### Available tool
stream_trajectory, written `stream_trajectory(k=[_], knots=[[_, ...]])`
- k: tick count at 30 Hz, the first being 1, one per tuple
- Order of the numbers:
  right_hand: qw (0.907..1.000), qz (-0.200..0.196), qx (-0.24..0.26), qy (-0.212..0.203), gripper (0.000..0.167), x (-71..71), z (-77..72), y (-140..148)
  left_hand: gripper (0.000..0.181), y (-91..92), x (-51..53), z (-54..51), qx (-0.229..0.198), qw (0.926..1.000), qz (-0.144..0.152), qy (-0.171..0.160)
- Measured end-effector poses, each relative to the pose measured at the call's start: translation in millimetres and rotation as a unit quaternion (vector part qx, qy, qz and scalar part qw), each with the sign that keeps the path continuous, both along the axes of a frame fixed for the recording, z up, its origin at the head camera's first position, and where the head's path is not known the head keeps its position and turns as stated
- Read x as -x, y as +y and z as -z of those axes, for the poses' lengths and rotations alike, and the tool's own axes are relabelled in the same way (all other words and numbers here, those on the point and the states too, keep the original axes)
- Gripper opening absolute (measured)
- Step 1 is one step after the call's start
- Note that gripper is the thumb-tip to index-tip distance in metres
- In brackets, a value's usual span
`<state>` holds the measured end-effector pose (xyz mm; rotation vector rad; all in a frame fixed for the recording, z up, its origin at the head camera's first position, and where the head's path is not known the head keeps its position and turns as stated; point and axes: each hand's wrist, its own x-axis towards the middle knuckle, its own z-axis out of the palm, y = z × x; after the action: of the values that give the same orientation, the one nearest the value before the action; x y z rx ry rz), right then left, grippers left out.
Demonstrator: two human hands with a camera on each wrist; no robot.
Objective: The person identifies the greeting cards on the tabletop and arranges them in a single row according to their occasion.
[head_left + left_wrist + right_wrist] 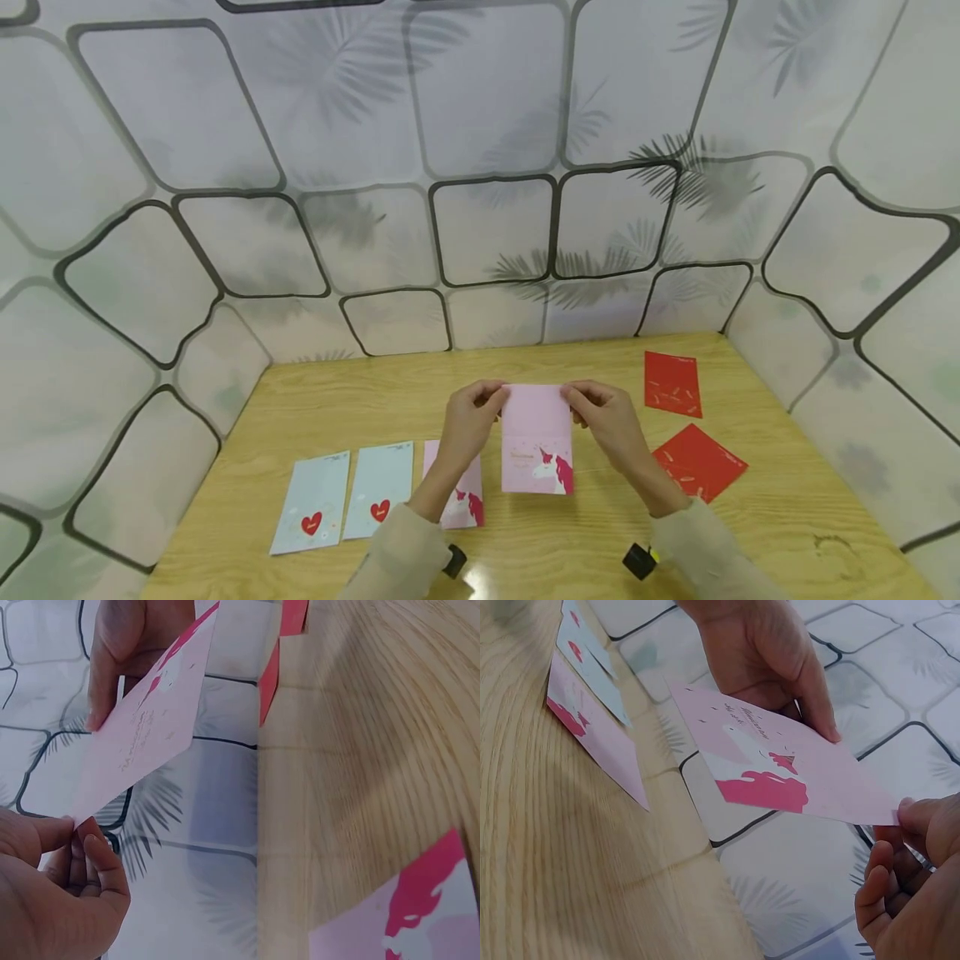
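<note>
Between both hands, raised off the table, is a pink card point(537, 442) with a white unicorn that has a magenta mane. My left hand point(470, 423) pinches its upper left corner between thumb and fingers. At the upper right corner my right hand point(609, 421) pinches it in the same way. Both wrist views show the card point(150, 720) held by its edge, tilted. A second pink unicorn card point(468, 492) lies on the table below the left forearm, which partly hides it.
Two pale blue cards point(315, 492) with red hearts lie on the left of the wooden table point(360, 400). At the right lie two red cards point(672, 383), one partly behind the right forearm. Patterned cloth walls point(495, 233) enclose the back and sides.
</note>
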<state>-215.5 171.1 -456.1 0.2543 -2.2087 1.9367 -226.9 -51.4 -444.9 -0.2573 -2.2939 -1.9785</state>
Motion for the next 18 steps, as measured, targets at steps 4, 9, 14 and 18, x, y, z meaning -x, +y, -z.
stream_trajectory(k=[4, 9, 14, 18], knots=[[1.0, -0.004, -0.005, -0.001, 0.021, 3.6, 6.4, -5, 0.016, -4.7, -1.6, 1.8, 0.005, 1.0, -0.006, -0.004], [0.9999, -0.006, -0.013, -0.005, 0.02, 4.2, 12.6, -11, 0.016, -9.2, -2.6, 7.0, 0.015, 0.9996, -0.018, -0.016], [0.9994, -0.001, -0.028, -0.022, 0.021, 3.2, 17.4, -16, 0.017, -12.8, -3.4, 12.5, 0.038, 0.9982, -0.03, -0.036], [0.9983, 0.003, -0.04, -0.041, 0.02, 3.3, 22.1, -19, 0.017, -14.8, -3.3, 16.3, 0.056, 0.9966, -0.035, -0.05]])
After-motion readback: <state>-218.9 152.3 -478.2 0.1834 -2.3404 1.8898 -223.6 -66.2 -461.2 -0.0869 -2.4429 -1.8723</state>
